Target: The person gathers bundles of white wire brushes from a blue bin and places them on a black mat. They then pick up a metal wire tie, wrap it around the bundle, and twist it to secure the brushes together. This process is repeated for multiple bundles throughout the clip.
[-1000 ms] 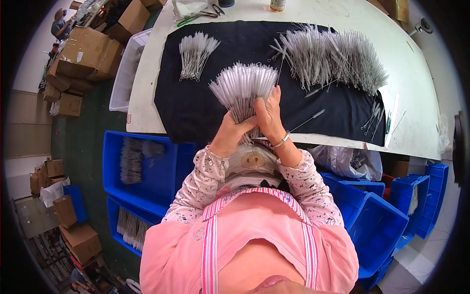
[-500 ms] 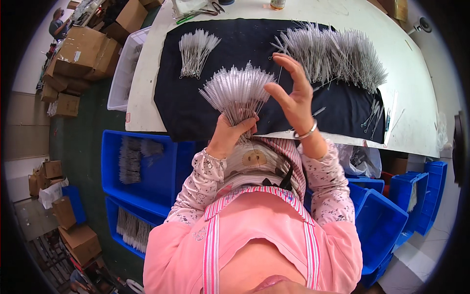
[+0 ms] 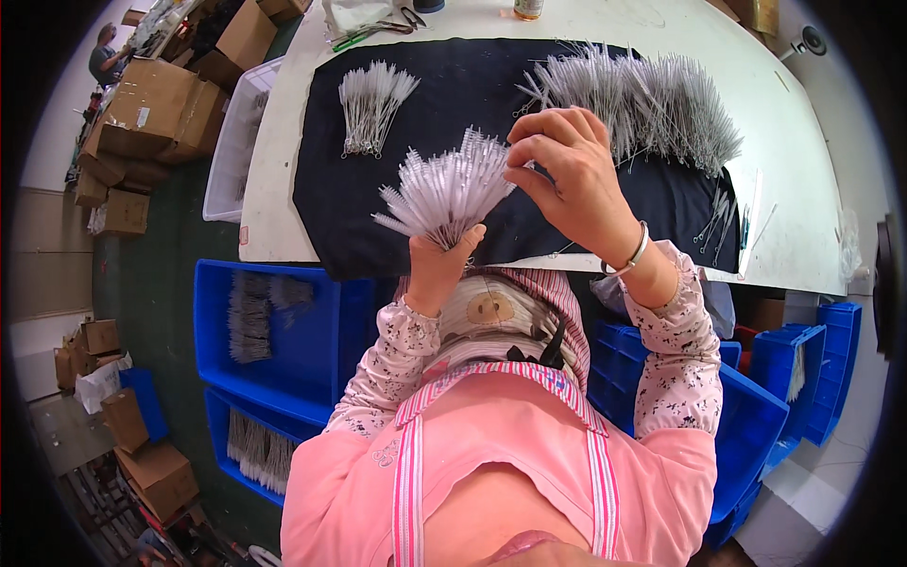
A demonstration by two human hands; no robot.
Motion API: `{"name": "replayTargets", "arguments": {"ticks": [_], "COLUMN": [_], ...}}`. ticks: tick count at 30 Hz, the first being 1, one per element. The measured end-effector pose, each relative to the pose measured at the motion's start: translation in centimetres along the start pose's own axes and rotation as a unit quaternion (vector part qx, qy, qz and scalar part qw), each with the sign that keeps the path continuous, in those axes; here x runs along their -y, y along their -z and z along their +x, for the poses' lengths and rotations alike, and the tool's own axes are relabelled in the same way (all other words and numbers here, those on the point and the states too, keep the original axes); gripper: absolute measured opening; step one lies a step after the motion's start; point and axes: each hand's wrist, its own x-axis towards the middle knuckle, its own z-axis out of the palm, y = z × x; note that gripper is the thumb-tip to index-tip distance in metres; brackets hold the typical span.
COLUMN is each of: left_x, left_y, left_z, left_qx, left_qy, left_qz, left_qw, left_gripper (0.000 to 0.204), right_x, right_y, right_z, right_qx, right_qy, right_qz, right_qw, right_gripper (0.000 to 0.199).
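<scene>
My left hand (image 3: 439, 269) is wrapped around the wire stems of a fanned bunch of thin white bristle brushes (image 3: 447, 186), bristles pointing up and away from me. My right hand (image 3: 572, 180) is at the bunch's right edge, its thumb and forefinger drawn together by the bristles. What those fingertips hold, if anything, is too small to make out. A smaller bundle of the same brushes (image 3: 376, 106) lies on the dark cloth (image 3: 331, 208) at the far left. At the far right lies a big pile of brushes (image 3: 652, 104).
Loose brushes (image 3: 720, 222) lie at the cloth's right side on the white table (image 3: 803, 189). Pliers (image 3: 397, 25) and a small bottle (image 3: 527, 9) stand at the back. Blue bins (image 3: 316, 331) with brushes sit below left, more blue bins (image 3: 737, 416) below right. Cardboard boxes (image 3: 151, 104) are stacked left.
My right hand has gone from spread fingers to a closed pinch beside the bunch, its wrist moving right. The bunch in my left hand has tilted slightly and lowered.
</scene>
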Motion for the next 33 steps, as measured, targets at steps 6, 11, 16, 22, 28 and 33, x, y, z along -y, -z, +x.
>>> {"name": "replayTargets", "arguments": {"ticks": [6, 11, 16, 22, 28, 33], "left_x": [-1.2, -1.9, -1.5, -1.7, -1.9, -2.0], "left_y": [0.0, 0.6, 1.1, 1.1, 1.5, 1.8], "left_z": [0.2, 0.3, -0.2, -0.4, -0.3, 0.2], "left_qx": [0.042, 0.086, 0.14, 0.15, 0.18, 0.211], "left_qy": [0.036, 0.066, 0.082, 0.085, 0.079, 0.107], "left_qz": [-0.035, -0.096, -0.137, -0.092, -0.034, -0.086], "left_qw": [0.998, 0.989, 0.977, 0.981, 0.98, 0.968], "left_gripper": [0.022, 0.021, 0.021, 0.021, 0.023, 0.015], "right_x": [-1.3, -3.2, -4.1, -2.9, -4.0, -6.7], "right_y": [0.2, 3.3, 4.8, 1.0, 1.3, 1.3], "right_z": [0.0, 2.1, 3.0, 2.4, 2.2, 2.0], "right_qx": [-0.031, -0.214, -0.116, 0.196, 0.284, 0.001], "right_qy": [-0.176, -0.167, -0.191, -0.066, -0.146, -0.137], "right_qz": [0.314, 0.568, 0.42, 0.233, 0.29, 0.171], "right_qw": [0.932, 0.777, 0.88, 0.95, 0.902, 0.976], "right_gripper": [0.011, 0.017, 0.016, 0.011, 0.014, 0.019]}}
